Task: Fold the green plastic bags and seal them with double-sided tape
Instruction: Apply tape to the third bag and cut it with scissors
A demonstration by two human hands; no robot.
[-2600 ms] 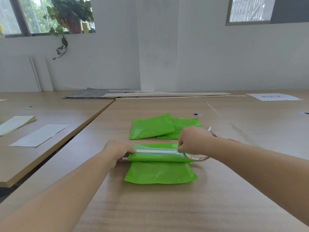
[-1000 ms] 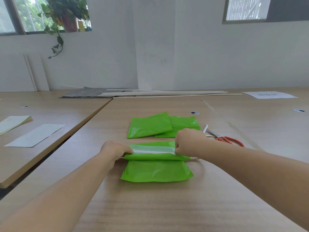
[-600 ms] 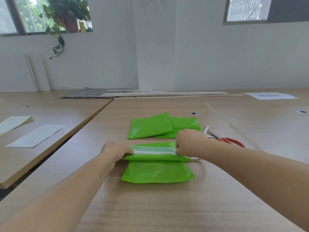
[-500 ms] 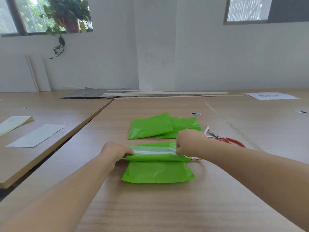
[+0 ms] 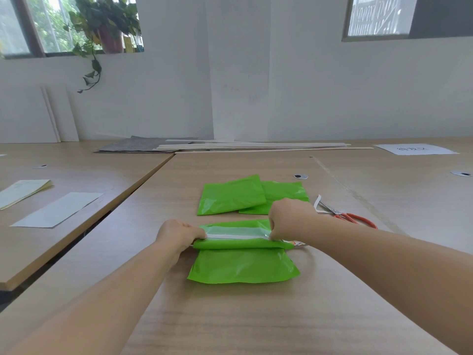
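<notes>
A green plastic bag (image 5: 243,265) lies on the wooden table (image 5: 256,324) in front of me, its far part rolled over into a fold. A white strip of double-sided tape (image 5: 236,236) runs along that fold. My left hand (image 5: 179,234) grips the fold's left end. My right hand (image 5: 290,217) pinches the right end of the fold and tape. A tape roll (image 5: 297,243) peeks out under my right wrist. Two folded green bags (image 5: 231,194) lie overlapping farther back.
Red-handled scissors (image 5: 350,216) with a white paper strip lie right of my right hand. White sheets (image 5: 58,210) rest on the neighbouring table at left, across a gap. Long wooden slats (image 5: 256,147) and a grey board lie by the wall. A paper label (image 5: 414,149) sits far right.
Both hands have stayed on the ends of the fold; my right hand shifted slightly left, uncovering the scissors. The bag has not visibly moved.
</notes>
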